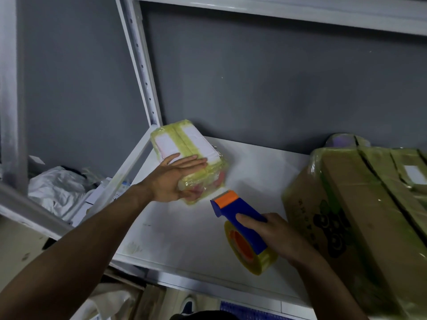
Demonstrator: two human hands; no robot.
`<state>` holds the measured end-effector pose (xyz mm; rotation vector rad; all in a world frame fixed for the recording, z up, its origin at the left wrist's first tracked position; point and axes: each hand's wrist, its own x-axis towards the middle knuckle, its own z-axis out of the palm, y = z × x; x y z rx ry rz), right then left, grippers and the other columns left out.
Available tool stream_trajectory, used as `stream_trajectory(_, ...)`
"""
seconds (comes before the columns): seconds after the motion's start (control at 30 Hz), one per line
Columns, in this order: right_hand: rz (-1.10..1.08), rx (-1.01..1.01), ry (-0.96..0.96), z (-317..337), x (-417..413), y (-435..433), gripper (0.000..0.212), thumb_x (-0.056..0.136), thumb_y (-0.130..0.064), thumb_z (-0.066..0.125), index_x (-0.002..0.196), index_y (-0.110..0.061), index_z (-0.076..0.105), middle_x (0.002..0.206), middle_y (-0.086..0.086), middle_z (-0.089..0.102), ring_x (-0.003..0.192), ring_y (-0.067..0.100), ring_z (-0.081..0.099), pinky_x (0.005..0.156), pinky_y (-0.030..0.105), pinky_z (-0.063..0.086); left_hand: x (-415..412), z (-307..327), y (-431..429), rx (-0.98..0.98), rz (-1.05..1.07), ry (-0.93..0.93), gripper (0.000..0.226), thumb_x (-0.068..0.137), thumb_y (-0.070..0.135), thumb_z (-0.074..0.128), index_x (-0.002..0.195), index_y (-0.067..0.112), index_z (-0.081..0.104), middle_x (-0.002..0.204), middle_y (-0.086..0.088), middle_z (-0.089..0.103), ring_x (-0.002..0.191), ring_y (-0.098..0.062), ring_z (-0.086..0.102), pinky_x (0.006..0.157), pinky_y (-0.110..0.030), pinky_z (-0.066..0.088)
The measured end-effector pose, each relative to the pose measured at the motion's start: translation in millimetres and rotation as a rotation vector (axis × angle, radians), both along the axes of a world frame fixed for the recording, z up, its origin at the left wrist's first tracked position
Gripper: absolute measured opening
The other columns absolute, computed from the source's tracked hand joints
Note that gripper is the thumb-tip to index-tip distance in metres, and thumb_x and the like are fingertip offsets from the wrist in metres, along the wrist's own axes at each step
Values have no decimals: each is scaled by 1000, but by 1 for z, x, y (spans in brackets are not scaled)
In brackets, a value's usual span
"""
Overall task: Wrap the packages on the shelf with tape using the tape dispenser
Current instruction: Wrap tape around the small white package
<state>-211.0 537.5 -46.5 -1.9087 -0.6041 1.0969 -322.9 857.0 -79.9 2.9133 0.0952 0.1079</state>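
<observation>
- package (184,144): a small block bound in yellowish tape with white patches showing through, found on the white shelf (180,232) towards 10 o'clock from the middle of the board, close to the back left corner. it is seen tilted, with its near corner pointing to 6 o'clock.
- left hand (175,179): laid on the package from 8 o'clock. the fingers (196,163) are stretched straight and together across the top face, while the thumb is set against the lower near side, so the package is clamped between them.
- tape dispenser (240,213): a blue body with an orange strip by the toothed edge, held just above the shelf at 4 o'clock from the package and apart from it. the cutting end is pointed to 11 o'clock, at the package.
- tape roll (254,255): yellowish tape on an orange core, carried at the near end of the dispenser.
- right hand (279,236): wrapped over the blue body from 4 o'clock, with the fingers curled tight around it.
- cardboard box (346,218): a large brown box crossed by bands of yellowish tape, placed at 3 o'clock, just beside the right hand.
- white bags (57,188): heaped at 9 o'clock, outside the shelf frame.
- upright post (143,65): white, with a row of holes, seen at 11 o'clock against the grey wall (277,77).
</observation>
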Motion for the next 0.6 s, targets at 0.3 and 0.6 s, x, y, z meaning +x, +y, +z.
stream_trajectory(0.3, -18, -107, -52, -19, 3, 23, 48, 87, -62, 73, 78, -14, 72, 65, -2, 70, 59, 10, 67, 64, 27, 48, 13, 7, -29, -198, 277, -143, 68, 79, 69, 69, 138, 38, 58, 149, 30, 43, 144, 7, 29, 125, -38, 7)
stream_trajectory(0.6, -26, -172, -149, -29, 11, 62, 52, 85, -65, 72, 84, -13, 72, 76, 0, 74, 67, 13, 70, 64, 26, 49, 15, 4, -53, -31, 347, -203, 56, 91, 60, 57, 137, 28, 60, 152, 19, 47, 148, -6, 32, 126, -46, 8)
